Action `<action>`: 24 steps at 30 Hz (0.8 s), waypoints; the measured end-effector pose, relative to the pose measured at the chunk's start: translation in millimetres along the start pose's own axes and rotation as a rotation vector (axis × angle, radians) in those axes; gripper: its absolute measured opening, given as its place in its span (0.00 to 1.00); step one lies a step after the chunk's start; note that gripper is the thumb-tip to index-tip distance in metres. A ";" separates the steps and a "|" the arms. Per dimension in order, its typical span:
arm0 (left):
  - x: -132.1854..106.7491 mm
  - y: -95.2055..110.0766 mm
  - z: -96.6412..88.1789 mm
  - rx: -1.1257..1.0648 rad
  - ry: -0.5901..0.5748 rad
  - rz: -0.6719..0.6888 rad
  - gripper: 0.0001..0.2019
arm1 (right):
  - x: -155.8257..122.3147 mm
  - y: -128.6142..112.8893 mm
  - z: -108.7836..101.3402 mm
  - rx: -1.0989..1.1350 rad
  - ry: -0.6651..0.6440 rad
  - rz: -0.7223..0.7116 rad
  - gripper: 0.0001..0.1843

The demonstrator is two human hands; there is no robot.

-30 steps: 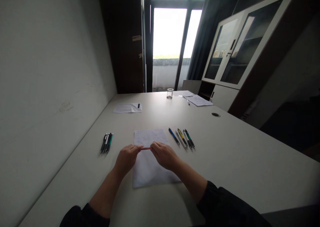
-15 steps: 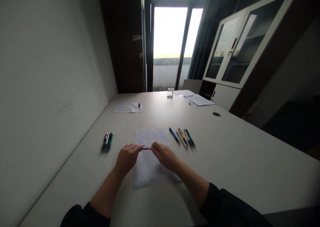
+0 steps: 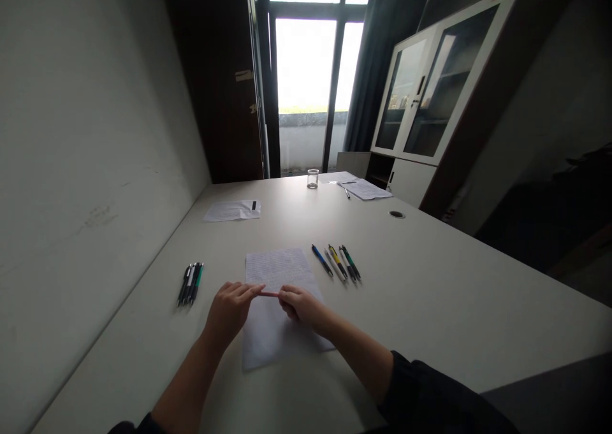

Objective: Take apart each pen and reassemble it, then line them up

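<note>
Over a sheet of lined, handwritten paper [image 3: 280, 265], my two hands hold a slim reddish pen [image 3: 270, 294] level between them. My left hand [image 3: 230, 310] pinches its left end, fingers stretched together over the top. The other end is in my right hand [image 3: 302, 308], whose fingers are curled round it. Only the short middle of the pen shows; its ends are covered by my fingers. To the right of the paper lie several pens, among them a blue pen [image 3: 322, 260] and a yellow pen [image 3: 337, 262]. Several dark pens [image 3: 190, 285] sit side by side on the left.
The white table [image 3: 430, 306] runs along the wall [image 3: 95, 166] on the left. Farther back are a creased paper sheet [image 3: 232, 211], a clear glass [image 3: 312, 179], a stack of papers [image 3: 366, 189] with a pen beside it, and a round cable hole [image 3: 396, 215].
The view has turned slightly right, so the scene sits farther left. My right fingers have curled in more around the pen, which now tilts slightly. Both hands still hold it.
</note>
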State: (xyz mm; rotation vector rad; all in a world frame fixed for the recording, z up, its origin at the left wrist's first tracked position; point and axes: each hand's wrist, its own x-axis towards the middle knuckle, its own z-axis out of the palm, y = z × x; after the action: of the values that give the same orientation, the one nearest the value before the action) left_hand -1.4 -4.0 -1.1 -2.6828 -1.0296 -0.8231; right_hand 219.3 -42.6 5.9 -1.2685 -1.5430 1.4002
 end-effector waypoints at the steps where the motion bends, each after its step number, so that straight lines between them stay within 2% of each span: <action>1: 0.0 -1.0 -0.2 0.000 0.000 0.005 0.15 | -1.1 -0.6 -0.3 -0.015 0.007 -0.014 0.14; 3: 0.1 -1.8 -0.8 0.001 -0.008 0.016 0.15 | -3.7 -3.1 -0.9 -0.131 0.039 -0.087 0.14; 7: 1.0 3.3 -1.9 -0.032 -0.069 0.087 0.15 | -7.8 -7.1 0.9 -0.535 0.185 -0.356 0.12; 10: 1.9 7.4 -2.2 -0.072 -0.099 0.122 0.15 | -9.1 -5.4 0.6 -0.679 0.189 -0.452 0.10; 13: 1.6 5.1 -3.2 -0.165 -0.021 0.059 0.14 | -12.7 -3.4 -8.9 -0.757 0.180 -0.518 0.07; 17: -1.0 4.5 -4.5 -0.437 0.069 -0.088 0.08 | -26.4 -6.3 -27.4 -0.861 0.192 -0.575 0.05; 20: -1.6 18.7 -2.7 -0.615 0.039 -0.190 0.10 | -41.0 -10.3 -30.6 -0.972 0.161 -0.651 0.07; 22: -0.3 31.9 -0.5 -0.692 -0.037 -0.214 0.11 | -49.5 -10.9 -27.3 -1.024 0.128 -0.692 0.09; 24: 1.5 41.4 1.3 -0.787 -0.066 -0.224 0.11 | -55.2 -9.0 -24.4 -1.024 0.119 -0.703 0.11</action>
State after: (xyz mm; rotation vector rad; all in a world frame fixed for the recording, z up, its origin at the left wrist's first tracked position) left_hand 27.3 -33.9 0.8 -3.2678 -1.2320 -1.4433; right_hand 255.9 -87.1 25.7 -1.0744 -2.3943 0.0328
